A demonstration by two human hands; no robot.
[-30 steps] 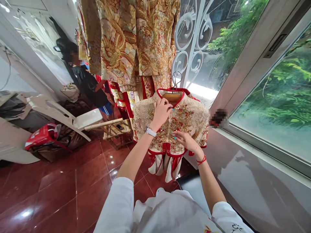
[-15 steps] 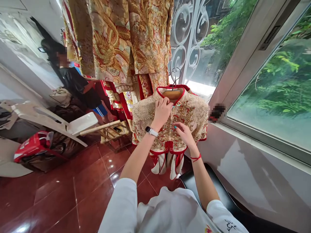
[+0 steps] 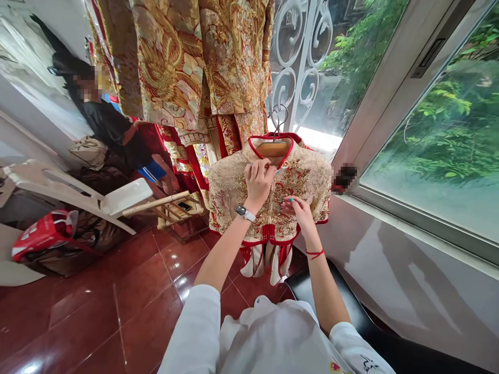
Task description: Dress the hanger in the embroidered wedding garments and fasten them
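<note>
A short beige jacket [image 3: 230, 182], embroidered in gold beads and edged in red, hangs in front of me on a wooden hanger [image 3: 272, 149] with a wire hook. My left hand [image 3: 258, 186] is closed on the jacket's front edge just below the collar, fingertips curled at the opening. Lower and to the right, my right hand [image 3: 303, 212] has thumb and fingers pinched together close in front of the beaded front. Whatever lies between those fingertips is too small to make out. Red tassels [image 3: 268, 231] hang at the jacket's hem.
Gold embroidered garments [image 3: 167, 62] hang behind, on the left. A window [image 3: 432, 124] and a white scrolled grille [image 3: 290, 67] are at the right. A bamboo stand [image 3: 175, 210], a white chair [image 3: 127, 197] and another person [image 3: 105, 124] are at the left. A black seat [image 3: 331, 296] stands near me.
My right hand has shifted slightly right from the jacket's front opening, its fingers drawing together. My left hand stays near the collar. The whole view has moved a little.
</note>
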